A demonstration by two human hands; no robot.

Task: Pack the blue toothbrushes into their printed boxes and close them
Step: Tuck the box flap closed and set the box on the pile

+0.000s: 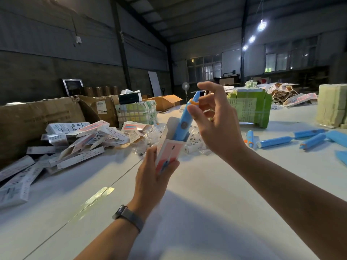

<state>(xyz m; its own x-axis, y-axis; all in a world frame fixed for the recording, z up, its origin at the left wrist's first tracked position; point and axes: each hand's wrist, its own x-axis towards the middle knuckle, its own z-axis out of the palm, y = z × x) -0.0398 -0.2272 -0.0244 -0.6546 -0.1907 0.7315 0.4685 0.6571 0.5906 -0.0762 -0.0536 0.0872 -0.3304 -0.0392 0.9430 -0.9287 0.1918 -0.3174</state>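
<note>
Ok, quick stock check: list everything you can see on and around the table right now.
printed box in hand: one, pink and white, open top, above table centre
toothbrush in box: one, blue, orange ring, part inserted
loose toothbrushes: several, blue, table right
box pile: many, white and pink, table left
cardboard cartons: brown, far left
green bundle: one, behind the hands
table: white
wristband: grey, left wrist
left hand: grips the box
right hand: pinches the toothbrush

Dim warehouse: corrugated walls (56,30), hanging lamps (262,26) (three), windows (204,69).
</note>
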